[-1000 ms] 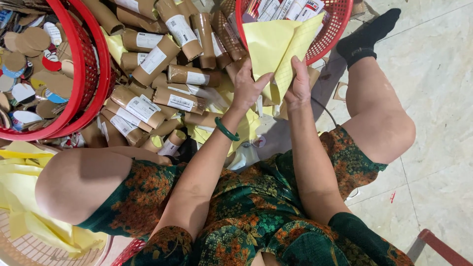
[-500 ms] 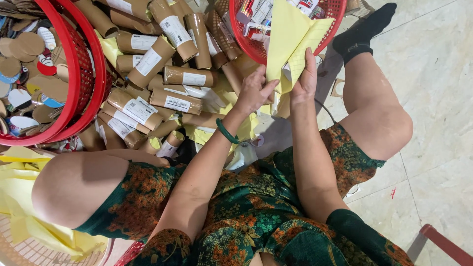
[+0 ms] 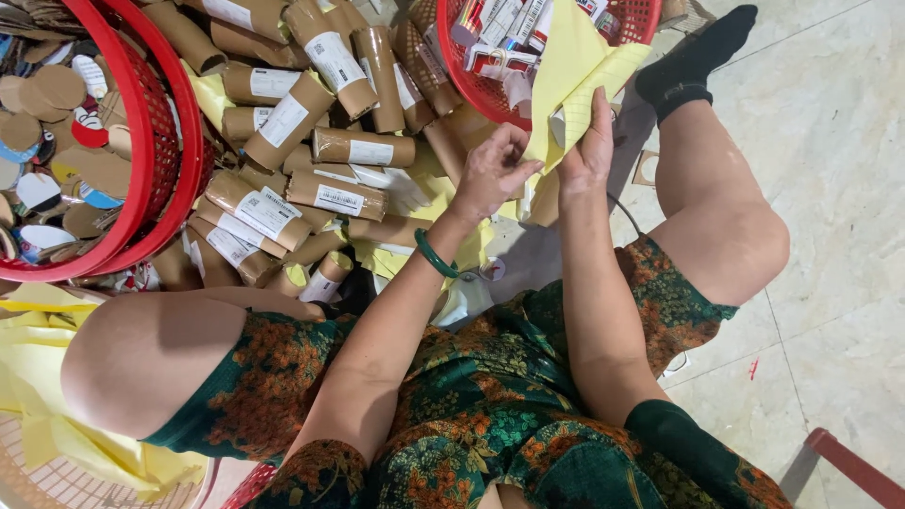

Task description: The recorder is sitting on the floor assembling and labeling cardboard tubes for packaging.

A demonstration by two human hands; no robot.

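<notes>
Nearest to the camera is the lap of the person, in a green dress with orange flowers [image 3: 471, 415], and the two bare knees point out to both sides. At the lower left, under the knee, lies a crumpled yellow sheet [image 3: 38, 377] on a pale basket.

From the lap both forearms reach forward. The left wrist carries a green bangle [image 3: 436, 258]. The left hand [image 3: 490, 174] is closed with the fingertips pinching the lower left edge of the yellow paper [image 3: 570, 80]. The right hand [image 3: 586, 151] is just beside it and touches the same paper from the right side, with fingers flat along the fold and the thumb behind it. So the paper is held by both hands, and it stands up from them, folded, with one part showing a fine grid.

Left of the hands, on the floor, is a pile of brown cardboard tubes [image 3: 311, 141] with white labels. Further left is a red basket [image 3: 151, 141] with round cardboard discs inside. Behind the paper stands a second red basket [image 3: 471, 85] with small red and white boxes. At the far right is a foot in a black sock [image 3: 693, 61] on the pale tiled floor [image 3: 830, 188]
</notes>
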